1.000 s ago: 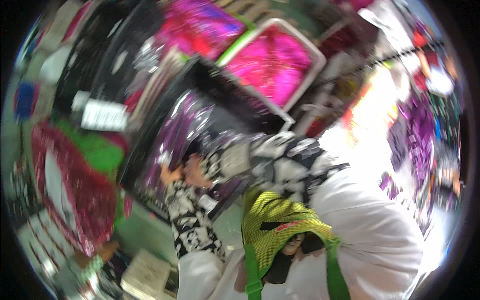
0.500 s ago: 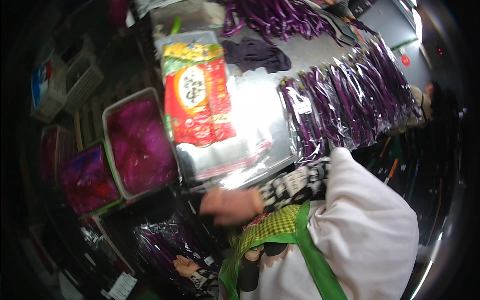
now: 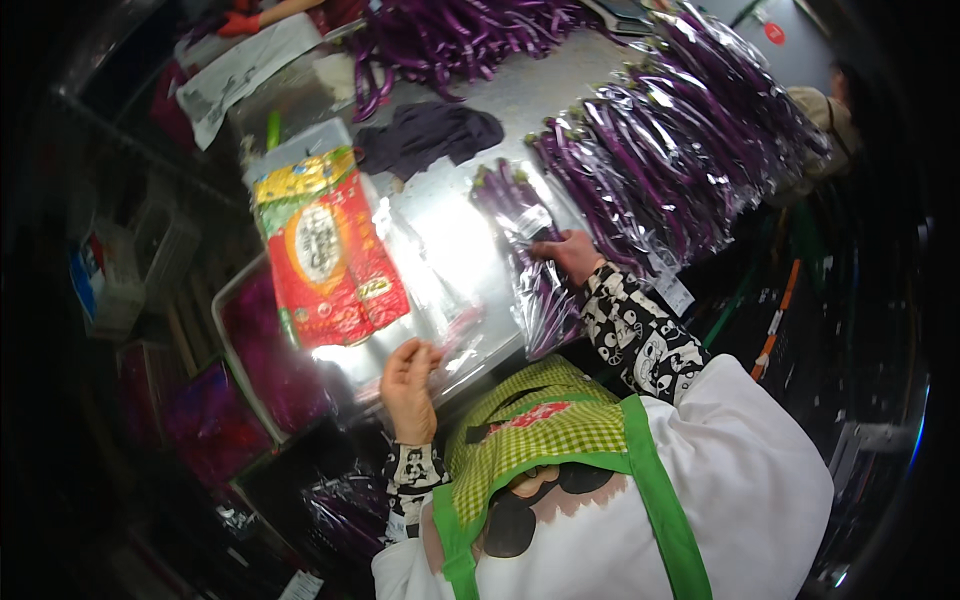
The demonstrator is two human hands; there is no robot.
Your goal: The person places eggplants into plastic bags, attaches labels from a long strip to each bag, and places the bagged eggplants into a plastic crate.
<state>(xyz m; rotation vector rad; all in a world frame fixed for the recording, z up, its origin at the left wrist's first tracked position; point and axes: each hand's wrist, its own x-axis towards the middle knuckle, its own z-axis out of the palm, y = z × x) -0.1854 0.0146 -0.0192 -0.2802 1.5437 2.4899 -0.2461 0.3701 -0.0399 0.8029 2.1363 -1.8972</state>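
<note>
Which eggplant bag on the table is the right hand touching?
The leftmost bag, nearest the red packet; the others lie in a row to its right.

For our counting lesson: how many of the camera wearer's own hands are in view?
2: the left hand near the red-and-yellow package, the right hand on a bag of eggplants. Neither is hidden.

Shiny metal tabletop [image 3: 440, 205]; glossy clear plastic bag [image 3: 545, 290]; matt dark cloth [image 3: 430, 138].
</note>
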